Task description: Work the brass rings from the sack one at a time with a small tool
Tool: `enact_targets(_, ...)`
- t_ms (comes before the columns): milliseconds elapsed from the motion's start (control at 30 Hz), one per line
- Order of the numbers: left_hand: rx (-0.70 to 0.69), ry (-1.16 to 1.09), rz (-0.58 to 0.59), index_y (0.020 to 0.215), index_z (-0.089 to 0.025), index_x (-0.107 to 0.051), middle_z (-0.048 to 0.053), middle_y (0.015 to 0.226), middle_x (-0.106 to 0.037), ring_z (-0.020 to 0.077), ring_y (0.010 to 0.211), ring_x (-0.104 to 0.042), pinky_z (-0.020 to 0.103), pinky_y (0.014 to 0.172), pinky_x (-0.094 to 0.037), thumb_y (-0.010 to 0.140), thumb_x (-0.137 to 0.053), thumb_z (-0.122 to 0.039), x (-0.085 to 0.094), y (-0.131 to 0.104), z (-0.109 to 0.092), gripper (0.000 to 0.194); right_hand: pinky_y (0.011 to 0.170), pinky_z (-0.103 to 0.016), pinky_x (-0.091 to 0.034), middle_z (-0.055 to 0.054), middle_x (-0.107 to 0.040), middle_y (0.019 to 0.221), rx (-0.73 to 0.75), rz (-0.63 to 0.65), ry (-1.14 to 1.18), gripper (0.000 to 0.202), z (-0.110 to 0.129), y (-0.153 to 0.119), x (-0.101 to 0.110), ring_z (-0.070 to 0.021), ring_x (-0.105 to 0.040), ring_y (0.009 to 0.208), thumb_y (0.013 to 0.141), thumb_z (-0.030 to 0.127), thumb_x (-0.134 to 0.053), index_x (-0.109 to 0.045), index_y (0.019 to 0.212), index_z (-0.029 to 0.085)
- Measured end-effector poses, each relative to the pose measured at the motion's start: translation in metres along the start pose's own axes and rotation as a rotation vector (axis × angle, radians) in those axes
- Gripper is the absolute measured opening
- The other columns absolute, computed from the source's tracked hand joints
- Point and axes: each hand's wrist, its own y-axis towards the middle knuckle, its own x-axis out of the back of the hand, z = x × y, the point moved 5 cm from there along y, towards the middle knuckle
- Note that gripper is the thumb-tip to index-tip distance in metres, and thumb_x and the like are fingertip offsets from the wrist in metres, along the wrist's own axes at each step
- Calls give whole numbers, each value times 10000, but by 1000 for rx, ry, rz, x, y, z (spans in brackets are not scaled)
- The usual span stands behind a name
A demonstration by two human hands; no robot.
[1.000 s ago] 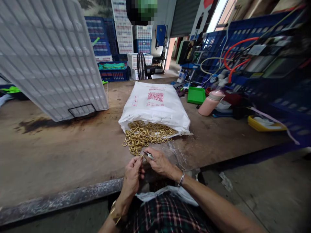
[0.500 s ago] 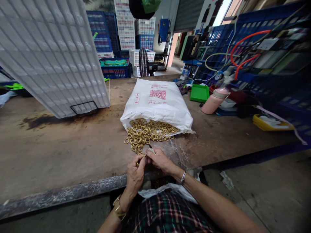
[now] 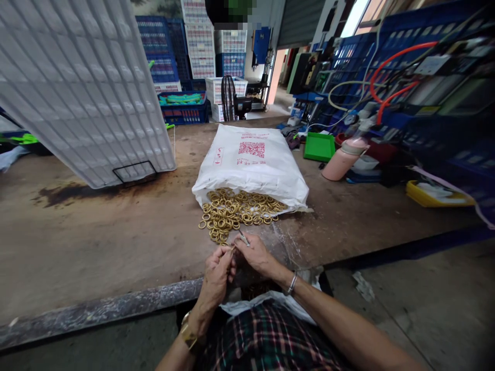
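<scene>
Close to the table's front edge, my left hand (image 3: 217, 270) pinches a brass-coloured ring (image 3: 233, 249), mostly covered by the fingers. Against it works my right hand (image 3: 255, 255), closed on a small pointed tool (image 3: 244, 238) with a dark tip that sticks up past the fingers; its exact kind is too small to make out. The fingertips of both hands meet at the ring. Just beyond them lies a heap of brass-coloured rings (image 3: 228, 216), spilling from the mouth of a white sack (image 3: 251, 165) with red print.
A tall ribbed white plastic panel (image 3: 96, 93) stands at the left of the table (image 3: 116, 242). To the right are a green tray (image 3: 319, 147), a pink bottle (image 3: 344, 161) and a yellow tray (image 3: 436, 198). A fan (image 3: 229, 98) and stacked crates (image 3: 199, 46) stand behind.
The fingers of my left hand have shifted slightly around the ring, and the tool's tip in my right hand has turned a little. Sack and heap look unchanged.
</scene>
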Motion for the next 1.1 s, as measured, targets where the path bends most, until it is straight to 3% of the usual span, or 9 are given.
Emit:
enact_targets(100,1,-27,-11,730,-175,-499,-78,529,-483,36,388,-399,131,343,-260,662,-671,-513,0,0,0,385,576,-220,-351,20,-545,625,68,-46,-218,156,5,-3,7,-118,-496,588,836,213,-399,-530,755,185)
enact_targets(300,-45,69,-36,726,-179,-498,-73,526,-487,44,398,-411,137,352,-278,691,-624,-546,2,1,2,390,572,-240,-282,-18,-592,671,232,115,-724,154,2,-17,-3,-136,-476,594,741,108,-451,-563,820,178)
enact_targets(500,-94,150,-61,683,-184,-485,-72,507,-468,52,397,-404,151,357,-287,689,-604,-571,2,-1,-2,405,565,-255,-261,-48,-642,741,222,165,-873,221,5,-19,-9,-149,-512,616,752,125,-437,-579,917,163)
enact_targets(667,-113,140,15,694,-170,-526,-69,493,-464,45,397,-391,152,372,-280,718,-620,-522,-2,-8,-4,365,549,-266,-247,-65,-652,740,75,165,-977,231,3,-10,3,-148,-517,603,776,112,-418,-587,929,150)
enact_targets(800,-36,-114,97,733,-167,-540,-74,505,-465,40,386,-393,146,360,-264,702,-677,-458,-6,-13,-9,323,554,-268,-249,-69,-635,745,30,71,-1003,207,-7,2,17,-142,-503,608,818,125,-390,-572,914,138)
enact_targets(933,55,-472,-20,709,-162,-514,-69,544,-486,37,407,-414,135,350,-265,626,-755,-395,11,-7,-12,346,575,-256,-273,-41,-621,741,102,15,-956,163,-10,4,9,-135,-496,614,841,170,-401,-554,898,164)
enact_targets(1100,87,-590,-133,655,-146,-503,1,636,-593,53,456,-470,142,369,-320,632,-751,-319,35,0,-6,303,633,-245,-308,-45,-652,862,128,11,-910,150,3,2,-10,-151,-563,744,864,221,-424,-552,935,185)
